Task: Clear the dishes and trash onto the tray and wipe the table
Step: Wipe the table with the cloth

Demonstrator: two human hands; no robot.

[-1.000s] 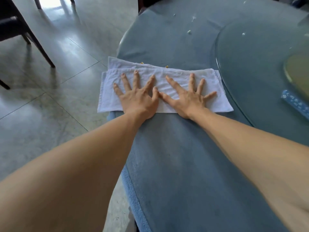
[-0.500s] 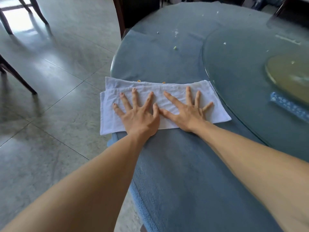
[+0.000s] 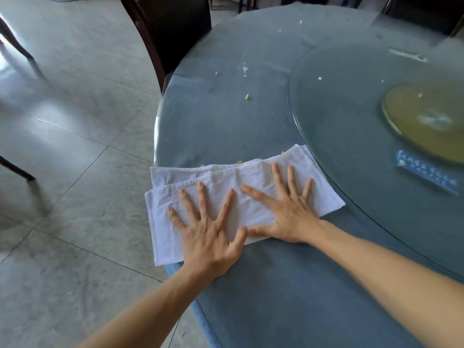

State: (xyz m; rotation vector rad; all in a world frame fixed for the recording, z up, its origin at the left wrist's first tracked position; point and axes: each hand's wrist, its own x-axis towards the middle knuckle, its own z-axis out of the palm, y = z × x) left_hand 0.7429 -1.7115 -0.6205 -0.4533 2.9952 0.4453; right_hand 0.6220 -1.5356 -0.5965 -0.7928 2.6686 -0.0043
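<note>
Glossy grey tiled floor (image 3: 75,121), dark chair (image 3: 173,28) beyond, daylight glare.

**Both palms flat on the cloth**

The left hand (image 3: 208,237) and right hand (image 3: 288,217) press, fingers spread, on a folded white cloth (image 3: 251,197) at the blue desk (image 3: 288,297) edge. Crumbs (image 3: 247,96) lie beyond the fingertips; a glass turntable (image 3: 351,121) sits beyond the right hand.

Round blue-clothed table (image 3: 251,297): folded white towel (image 3: 226,197), scattered crumbs (image 3: 247,96), glass turntable (image 3: 351,121) on top.

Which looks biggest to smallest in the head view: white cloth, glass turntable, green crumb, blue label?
1. glass turntable, partly cut off
2. white cloth
3. blue label
4. green crumb
</note>
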